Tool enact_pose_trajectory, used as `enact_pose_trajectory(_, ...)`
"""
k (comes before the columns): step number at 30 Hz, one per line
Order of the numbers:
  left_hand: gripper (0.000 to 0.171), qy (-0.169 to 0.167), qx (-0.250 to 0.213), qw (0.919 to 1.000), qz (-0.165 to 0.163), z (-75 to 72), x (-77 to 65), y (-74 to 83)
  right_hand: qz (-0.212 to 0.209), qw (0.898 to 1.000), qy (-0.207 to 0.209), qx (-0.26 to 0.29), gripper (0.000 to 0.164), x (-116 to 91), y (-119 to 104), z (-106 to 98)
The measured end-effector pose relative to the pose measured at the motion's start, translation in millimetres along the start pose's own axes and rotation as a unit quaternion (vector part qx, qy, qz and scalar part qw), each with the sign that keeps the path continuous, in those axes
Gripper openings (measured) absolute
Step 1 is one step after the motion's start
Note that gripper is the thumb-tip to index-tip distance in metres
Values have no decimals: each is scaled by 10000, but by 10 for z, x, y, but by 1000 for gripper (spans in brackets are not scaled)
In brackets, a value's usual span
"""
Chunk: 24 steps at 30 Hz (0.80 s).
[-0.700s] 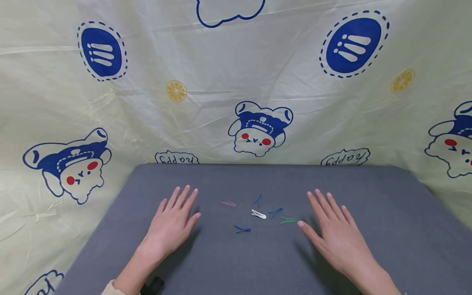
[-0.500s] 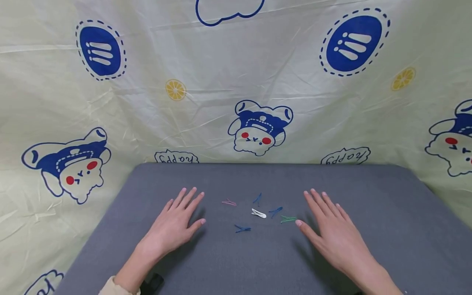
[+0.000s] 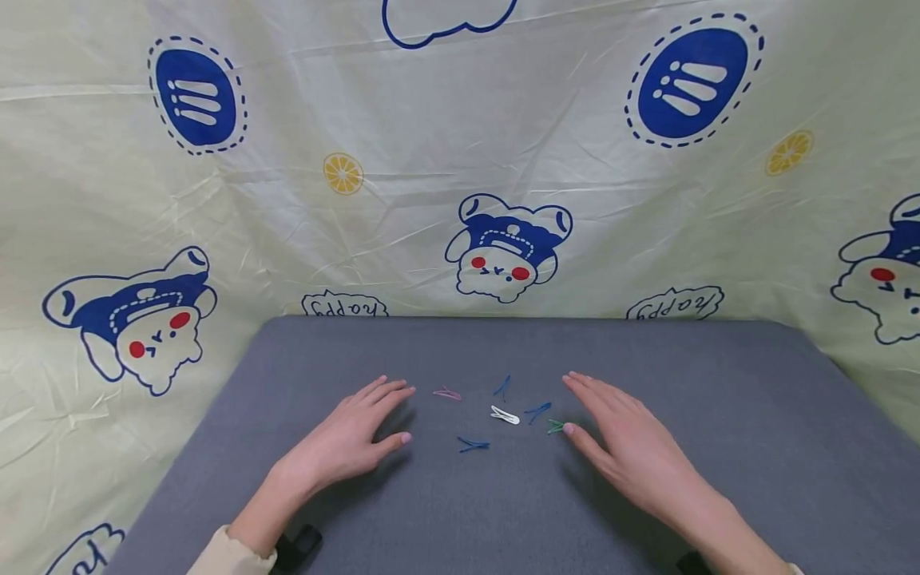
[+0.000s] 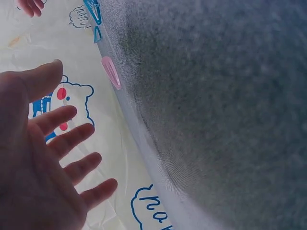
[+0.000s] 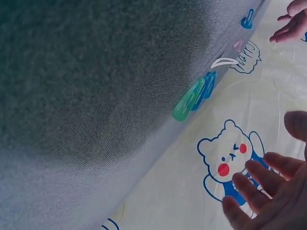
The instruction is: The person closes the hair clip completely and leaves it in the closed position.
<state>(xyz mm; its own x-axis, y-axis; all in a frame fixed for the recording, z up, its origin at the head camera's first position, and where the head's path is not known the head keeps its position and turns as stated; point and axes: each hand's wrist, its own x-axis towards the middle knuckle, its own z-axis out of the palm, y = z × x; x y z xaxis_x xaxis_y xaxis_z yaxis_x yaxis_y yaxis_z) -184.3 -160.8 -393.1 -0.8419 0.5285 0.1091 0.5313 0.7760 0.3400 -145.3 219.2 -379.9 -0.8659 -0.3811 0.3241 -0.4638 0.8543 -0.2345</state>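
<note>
A grey felt-like tabletop [image 3: 302, 375] stands against a pale yellow cloth backdrop [image 3: 402, 144] printed with blue-capped cartoon faces, lemon slices and the word "happy". The left hand [image 3: 345, 443] and right hand [image 3: 625, 447] hover over it, each grip open with fingers straight, holding nothing. Between them lie small hair clips: pink clip [image 3: 446, 394], white clip [image 3: 504, 416], green clip [image 3: 555, 427] just beside the right thumb.
</note>
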Motion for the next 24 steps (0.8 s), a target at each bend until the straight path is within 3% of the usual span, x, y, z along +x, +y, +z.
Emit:
enact_pose_trajectory(6,55,276,-144,9990,319,13,60,-9,-294,9989,159,339,50,67,-24,40)
enact_pose_trajectory(12,45,458,-332,9972,488,25,119,8,89,9956,66,930,45,157,-87,70)
enact_pose_trajectory(24,33,344,-978,9945,125,82,195,91,576,9732,-302,2206,26,315,-196,160)
